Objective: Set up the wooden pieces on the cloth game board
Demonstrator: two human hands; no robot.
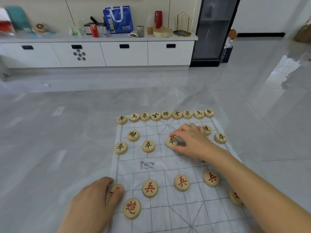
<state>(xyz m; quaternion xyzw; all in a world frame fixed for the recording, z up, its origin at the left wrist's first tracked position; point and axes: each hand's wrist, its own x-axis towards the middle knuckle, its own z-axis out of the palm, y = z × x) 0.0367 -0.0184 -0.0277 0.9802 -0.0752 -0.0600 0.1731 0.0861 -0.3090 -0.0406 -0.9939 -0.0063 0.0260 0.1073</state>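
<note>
A white cloth game board (170,167) with a printed grid lies on the grey floor. Round wooden pieces with dark green characters line its far edge (165,114), and more stand in the rows below. My right hand (191,140) pinches a green-marked piece (171,142) between thumb and fingertips near the board's middle. My left hand (94,202) rests on a red-marked piece (116,190) at the board's near left edge, thumb on top of it. Several red-marked pieces (149,188) stand on the near half. My right forearm partly hides a red piece (235,198).
A long white cabinet (101,52) runs along the far wall, with a blue bag (118,19), a red can and other items on top. A dark glass cabinet (213,31) stands at the right. Glossy grey floor tiles surround the cloth.
</note>
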